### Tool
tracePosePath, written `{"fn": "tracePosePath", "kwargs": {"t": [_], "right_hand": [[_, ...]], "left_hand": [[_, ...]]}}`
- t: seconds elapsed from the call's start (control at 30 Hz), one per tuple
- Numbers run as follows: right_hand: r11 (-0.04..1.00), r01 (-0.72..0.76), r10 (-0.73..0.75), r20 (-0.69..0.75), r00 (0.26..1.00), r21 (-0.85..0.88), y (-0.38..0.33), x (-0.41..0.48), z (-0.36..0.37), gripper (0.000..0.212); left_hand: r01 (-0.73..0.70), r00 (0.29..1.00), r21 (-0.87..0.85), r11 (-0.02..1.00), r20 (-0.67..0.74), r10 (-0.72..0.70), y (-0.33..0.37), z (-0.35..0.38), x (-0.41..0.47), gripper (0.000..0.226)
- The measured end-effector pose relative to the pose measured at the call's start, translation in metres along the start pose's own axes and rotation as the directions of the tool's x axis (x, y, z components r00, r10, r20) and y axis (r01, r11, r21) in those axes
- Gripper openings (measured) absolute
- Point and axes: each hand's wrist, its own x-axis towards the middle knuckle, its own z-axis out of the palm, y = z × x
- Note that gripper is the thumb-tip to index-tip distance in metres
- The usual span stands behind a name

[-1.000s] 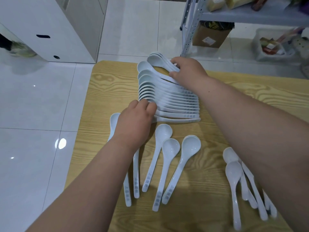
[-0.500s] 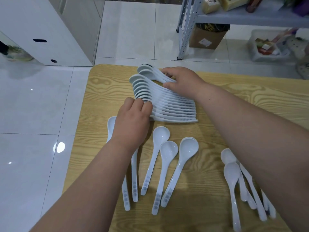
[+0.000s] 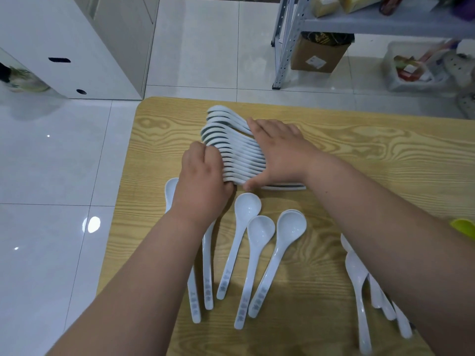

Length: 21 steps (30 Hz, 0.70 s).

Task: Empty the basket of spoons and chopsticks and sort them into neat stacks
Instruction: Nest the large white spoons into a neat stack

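Now the right hand (image 3: 280, 152) has flattened across the spoon stack (image 3: 240, 154); left hand (image 3: 203, 183) grips its bowls.

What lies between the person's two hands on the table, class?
The nested stack of white spoons lies between the left hand and the right hand, on the wooden table; both hands touch it. The head view shows this.

Our right hand (image 3: 280, 152) no longer pinches the top handles at the far end of the stack of spoons (image 3: 231, 140). It now lies spread flat across the handles, thumb at the near edge. Our left hand (image 3: 203, 176) sits farther up, fingers curled against the bowls. The top spoons lie closer to the rest. A yellow-green edge (image 3: 464, 227) now shows at the right.
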Motion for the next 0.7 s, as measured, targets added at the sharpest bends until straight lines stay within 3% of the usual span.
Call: {"fn": "tracePosePath", "kwargs": {"t": [0.07,0.13,0.23,0.3,0.43,0.6,0.7], "right_hand": [[0.999,0.032,-0.032,0.000,0.999,0.002,-0.003,0.000,0.004,0.147],[0.999,0.048,-0.048,-0.010,0.999,0.007,-0.004,0.002,0.007,0.148],[0.998,0.058,-0.057,-0.036,0.998,0.025,-0.002,0.004,0.009,0.146],[0.997,0.078,-0.077,-0.044,0.996,0.028,0.001,0.005,0.010,0.145],[0.996,0.083,-0.084,-0.033,0.996,-0.040,0.003,0.007,0.010,0.144],[0.996,0.088,-0.087,-0.067,0.994,0.005,0.002,0.003,0.018,0.140],[0.996,0.084,-0.085,-0.109,0.990,-0.018,0.002,0.000,0.023,0.135]], "left_hand": [[0.023,0.999,0.002,1.000,0.027,-0.023,-0.006,0.001,0.000,0.056],[0.053,0.995,0.012,0.999,0.085,-0.054,-0.012,-0.001,0.006,0.094],[0.159,0.949,-0.111,0.981,0.293,-0.121,-0.011,-0.011,0.016,0.132],[0.154,0.926,-0.161,0.975,0.368,-0.086,-0.009,-0.013,0.020,0.132],[0.112,0.939,-0.141,0.984,0.338,-0.059,-0.008,-0.010,0.021,0.126],[0.070,0.933,-0.111,0.991,0.359,-0.026,-0.010,-0.017,0.022,0.128],[0.256,0.937,-0.266,0.929,0.305,-0.171,-0.010,-0.026,0.035,0.107]]}}
